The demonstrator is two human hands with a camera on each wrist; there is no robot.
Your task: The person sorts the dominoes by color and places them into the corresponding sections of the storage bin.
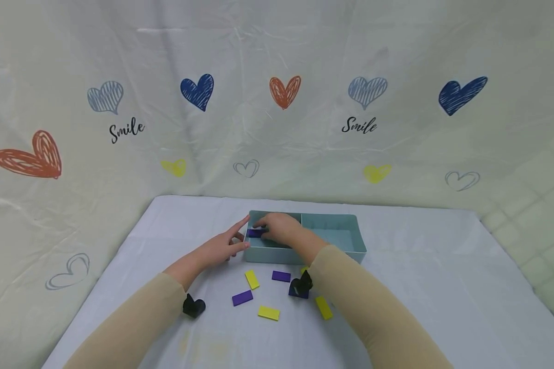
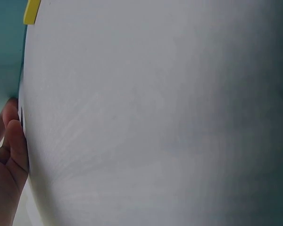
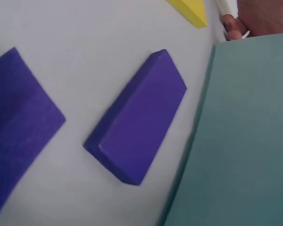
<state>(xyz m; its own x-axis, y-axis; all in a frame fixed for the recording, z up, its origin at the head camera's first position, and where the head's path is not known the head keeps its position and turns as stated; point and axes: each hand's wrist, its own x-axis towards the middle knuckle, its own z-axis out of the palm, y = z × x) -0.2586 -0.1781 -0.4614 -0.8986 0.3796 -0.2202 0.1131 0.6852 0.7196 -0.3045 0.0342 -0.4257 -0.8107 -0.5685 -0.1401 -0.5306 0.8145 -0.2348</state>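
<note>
A pale teal box (image 1: 304, 256) with a divider and two compartments stands toward the back of the table. My right hand (image 1: 281, 228) reaches into its left compartment, with thumb and finger about a purple block (image 1: 256, 233) at the left end. The contact is partly hidden by the hand. At the box's left side is my left hand (image 1: 219, 249), its index finger straight along the rim and its thumb at the front corner. In the left wrist view only the fingers (image 2: 16, 141) show, against the box edge.
Before the box lie purple blocks (image 1: 281, 277) (image 3: 137, 122) and yellow blocks (image 1: 269, 313), several in all. One yellow block (image 1: 304, 269) is partly covered by the right sleeve. A black wrist camera (image 1: 301, 283) hides part of a dark blue-purple block (image 1: 298, 294). A white cloth (image 1: 420, 287) covers the table.
</note>
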